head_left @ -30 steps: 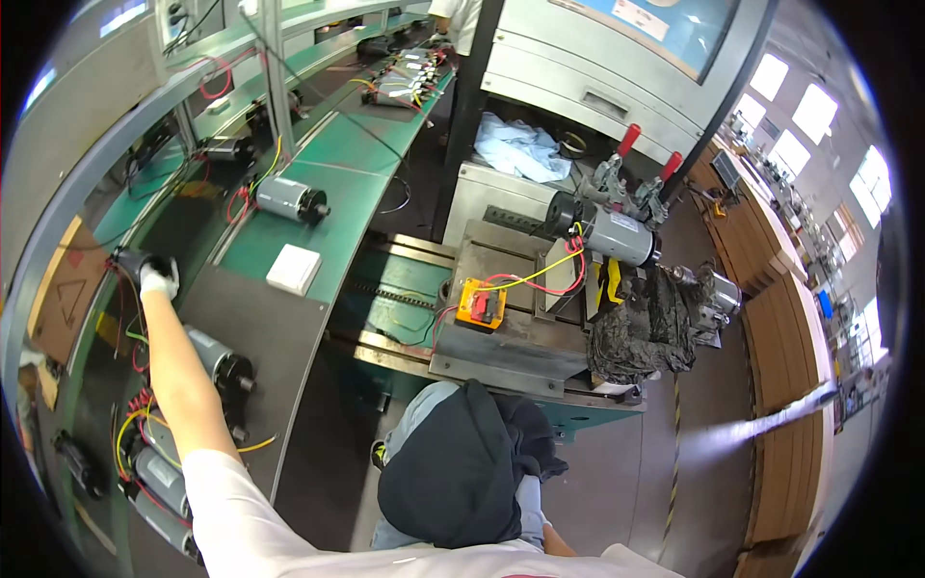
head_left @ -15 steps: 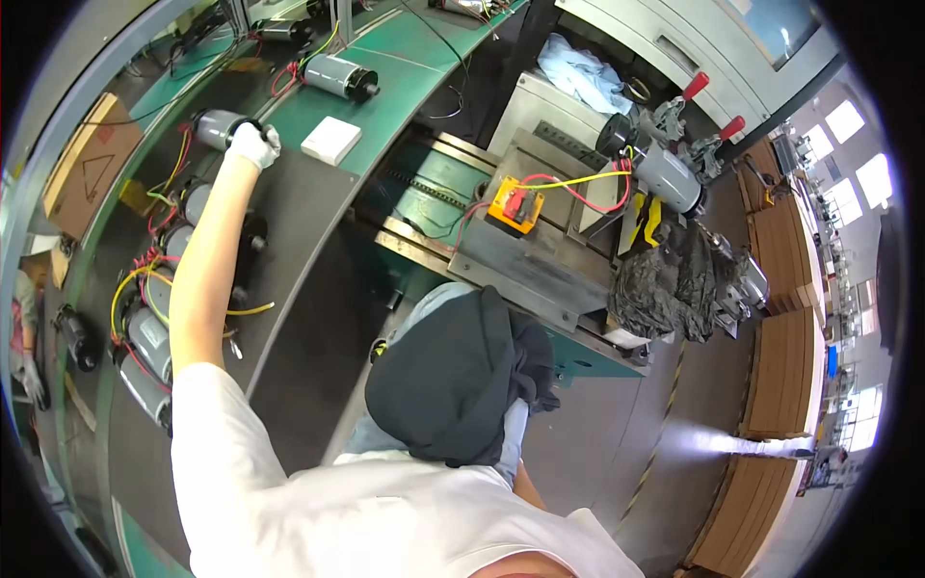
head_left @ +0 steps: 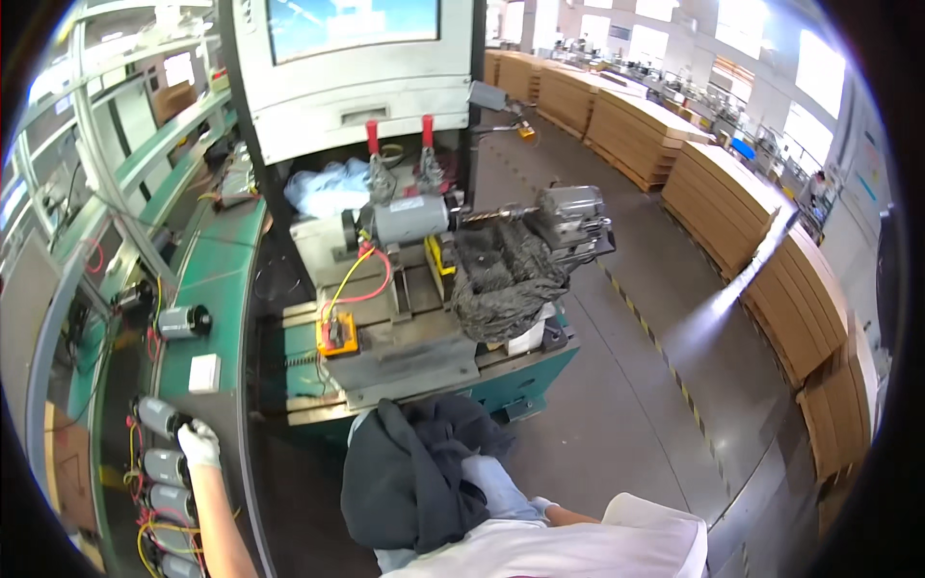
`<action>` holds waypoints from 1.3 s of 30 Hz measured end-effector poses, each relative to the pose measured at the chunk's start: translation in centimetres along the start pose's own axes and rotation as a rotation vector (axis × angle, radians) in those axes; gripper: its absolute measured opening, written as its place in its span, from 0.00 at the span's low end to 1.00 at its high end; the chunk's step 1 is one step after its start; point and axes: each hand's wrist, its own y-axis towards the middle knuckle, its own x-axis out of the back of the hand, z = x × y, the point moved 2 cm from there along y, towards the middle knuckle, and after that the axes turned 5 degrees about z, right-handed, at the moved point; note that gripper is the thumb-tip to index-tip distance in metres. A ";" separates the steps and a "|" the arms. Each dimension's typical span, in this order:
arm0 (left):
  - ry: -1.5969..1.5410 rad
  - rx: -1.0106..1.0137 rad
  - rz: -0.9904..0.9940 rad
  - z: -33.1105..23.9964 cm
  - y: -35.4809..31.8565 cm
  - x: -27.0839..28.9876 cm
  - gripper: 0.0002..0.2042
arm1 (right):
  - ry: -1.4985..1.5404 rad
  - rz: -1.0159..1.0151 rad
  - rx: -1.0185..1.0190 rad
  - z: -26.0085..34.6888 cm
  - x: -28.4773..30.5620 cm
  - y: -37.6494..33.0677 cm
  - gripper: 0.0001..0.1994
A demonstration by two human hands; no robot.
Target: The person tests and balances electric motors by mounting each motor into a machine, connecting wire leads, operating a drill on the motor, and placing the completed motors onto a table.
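My gloved left hand (head_left: 199,445) reaches out to the low left and closes on the end of a grey cylindrical motor (head_left: 157,416) on the green bench (head_left: 217,279). Just below it lie more grey motors (head_left: 166,467) in a row, with yellow and red wires. My right hand (head_left: 489,479), in a pale glove, rests against a dark cloth (head_left: 409,472) on my lap; its fingers are not clearly visible.
Ahead stands a metal test fixture (head_left: 405,337) with a mounted grey motor (head_left: 412,220), red-handled clamps (head_left: 372,138), an orange terminal box (head_left: 337,335) and a dark rag pile (head_left: 506,275). A white block (head_left: 203,374) and another motor (head_left: 183,321) sit on the bench. Stacked cardboard (head_left: 732,202) lines the right aisle.
My view has swung up toward the fixture and the aisle. My left hand carried the grey motor along the bench and now holds it beside the row of motors.
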 end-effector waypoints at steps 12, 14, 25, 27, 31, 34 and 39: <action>0.551 -0.132 0.257 8.0 -8.8 -9.2 0.15 | 0.518 0.034 -0.035 2.4 -1.9 -0.2 0.28; 1.397 -0.845 0.359 7.0 -10.6 -13.8 0.15 | 0.376 0.040 -0.032 3.8 -1.3 -0.8 0.28; 2.086 -1.109 0.156 7.1 -3.6 -12.7 0.31 | 0.116 -0.102 0.001 4.4 0.1 -3.6 0.19; 2.065 -1.130 0.155 7.4 -3.1 -12.2 0.31 | 0.433 0.005 -0.047 2.7 -0.5 -3.5 0.20; 2.067 -1.120 0.112 7.2 -3.2 -12.2 0.30 | 0.371 0.000 -0.085 4.0 -1.0 -5.1 0.20; 2.047 -1.131 0.097 7.5 -3.2 -12.7 0.29 | 0.341 -0.016 -0.100 4.3 -0.9 -4.9 0.21; 2.053 -1.135 0.090 7.2 -3.0 -12.3 0.29 | 0.308 -0.041 -0.087 4.9 -0.8 -3.9 0.21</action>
